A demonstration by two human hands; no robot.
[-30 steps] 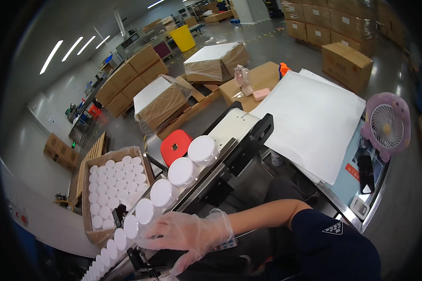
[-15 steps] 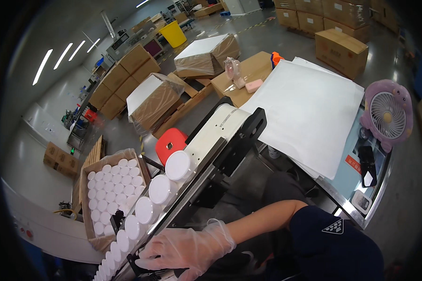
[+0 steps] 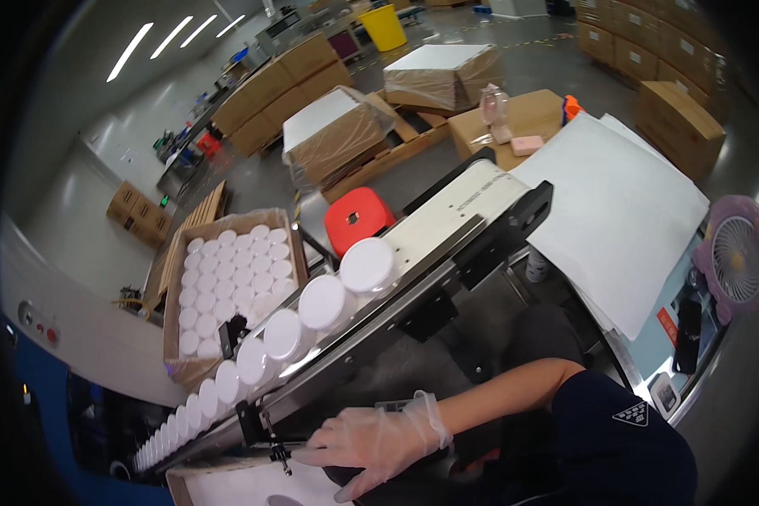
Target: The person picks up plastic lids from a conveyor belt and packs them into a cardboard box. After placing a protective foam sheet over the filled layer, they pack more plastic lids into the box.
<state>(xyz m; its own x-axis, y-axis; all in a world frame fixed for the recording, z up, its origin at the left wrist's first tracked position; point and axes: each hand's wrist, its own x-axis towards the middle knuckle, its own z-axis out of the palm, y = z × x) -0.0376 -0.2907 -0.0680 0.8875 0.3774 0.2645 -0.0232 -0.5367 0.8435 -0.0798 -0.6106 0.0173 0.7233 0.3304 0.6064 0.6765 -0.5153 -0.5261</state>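
Note:
My right hand [image 3: 375, 447], in a clear thin glove, reaches in from the lower right. Its fingers are stretched out and the thumb stands apart, with nothing seen in it. The fingertips are beside a small metal screw fitting [image 3: 277, 447] on a black bracket at the conveyor's near side; I cannot tell whether they touch. On the conveyor belt [image 3: 455, 207] runs a slanting row of white round-lidded jars [image 3: 326, 304]. Below the hand lies an open carton [image 3: 219, 485] with a white inside and part of a round thing. My left hand is out of sight.
Behind the conveyor sit a carton of several white jars [image 3: 236, 270] and a red box-like thing [image 3: 357, 221]. To the right, white sheets [image 3: 616, 211] cover a table holding a purple fan [image 3: 738, 253] and a black phone-like thing [image 3: 688, 336]. Wrapped pallets [image 3: 337, 135] stand farther back.
The view has shifted, so most things sit farther right. My right hand has drawn back from the conveyor's edge, and the open carton below has come into sight.

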